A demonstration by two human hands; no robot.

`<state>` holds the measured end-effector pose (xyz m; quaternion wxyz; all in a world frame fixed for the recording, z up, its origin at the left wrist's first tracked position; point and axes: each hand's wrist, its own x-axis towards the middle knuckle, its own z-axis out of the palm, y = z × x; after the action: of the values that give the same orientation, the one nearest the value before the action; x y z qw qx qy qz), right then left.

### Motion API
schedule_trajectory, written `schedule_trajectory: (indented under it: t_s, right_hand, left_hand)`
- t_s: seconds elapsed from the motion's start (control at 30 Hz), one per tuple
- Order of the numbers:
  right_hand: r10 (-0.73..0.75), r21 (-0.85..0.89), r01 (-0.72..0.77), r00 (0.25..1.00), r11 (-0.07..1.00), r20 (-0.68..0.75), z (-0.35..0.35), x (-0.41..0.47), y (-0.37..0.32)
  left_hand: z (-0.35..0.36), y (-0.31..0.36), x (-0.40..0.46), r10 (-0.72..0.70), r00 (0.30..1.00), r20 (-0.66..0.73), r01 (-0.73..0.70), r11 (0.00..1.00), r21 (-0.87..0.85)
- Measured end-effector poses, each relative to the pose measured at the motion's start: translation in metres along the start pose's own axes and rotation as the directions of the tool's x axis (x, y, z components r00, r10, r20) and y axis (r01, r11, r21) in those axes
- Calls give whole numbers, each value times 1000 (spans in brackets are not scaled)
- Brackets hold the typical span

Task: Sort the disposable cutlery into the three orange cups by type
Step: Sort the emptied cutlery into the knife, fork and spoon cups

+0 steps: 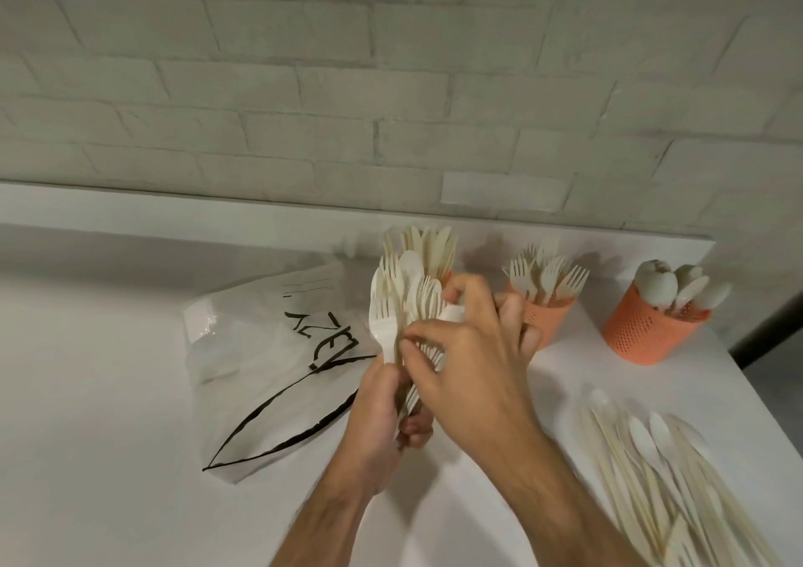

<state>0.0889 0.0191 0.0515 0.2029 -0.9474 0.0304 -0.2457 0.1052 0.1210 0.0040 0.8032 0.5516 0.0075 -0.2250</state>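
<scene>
My left hand (pixel 382 418) grips a fanned bunch of pale forks and spoons (pixel 404 301) by the handles, above the white table (pixel 95 392). My right hand (pixel 469 349) pinches one utensil in that bunch with thumb and forefinger. Behind the bunch, a cup of knives (pixel 428 247) is mostly hidden, only a sliver of orange showing. An orange cup with forks (pixel 545 314) stands to the right of my hands. Farther right is an orange cup with spoons (pixel 649 331).
A crumpled white plastic bag (pixel 269 362) with black lettering lies left of my hands. Several loose knives and spoons (pixel 669 475) lie at the right front. The table's right edge (pixel 738 375) is near the spoon cup. A brick wall (pixel 391 88) backs the table.
</scene>
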Motion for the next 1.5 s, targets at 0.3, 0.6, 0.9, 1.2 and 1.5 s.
schedule_trajectory:
  t_s: [0.3, 0.6, 0.9, 1.2, 1.5]
  right_hand:
    - [54, 104, -69, 988, 992, 142, -10, 8, 7]
    - [146, 92, -173, 958, 981, 247, -13, 12, 6]
    - [118, 160, -171, 948, 972, 297, -16, 14, 15]
    - [84, 161, -116, 977, 980, 195, -14, 15, 16]
    - [215, 164, -259, 945, 952, 247, -9, 16, 11]
  left_hand:
    - [2, 2, -2, 85, 994, 65, -87, 996, 36]
    - [6, -1, -5, 124, 990, 72, -139, 957, 255]
    - [6, -3, -5, 79, 993, 86, -90, 988, 129]
    - [1, -2, -3, 101, 987, 127, -119, 983, 139]
    - [2, -5, -4, 85, 990, 116, -108, 972, 210]
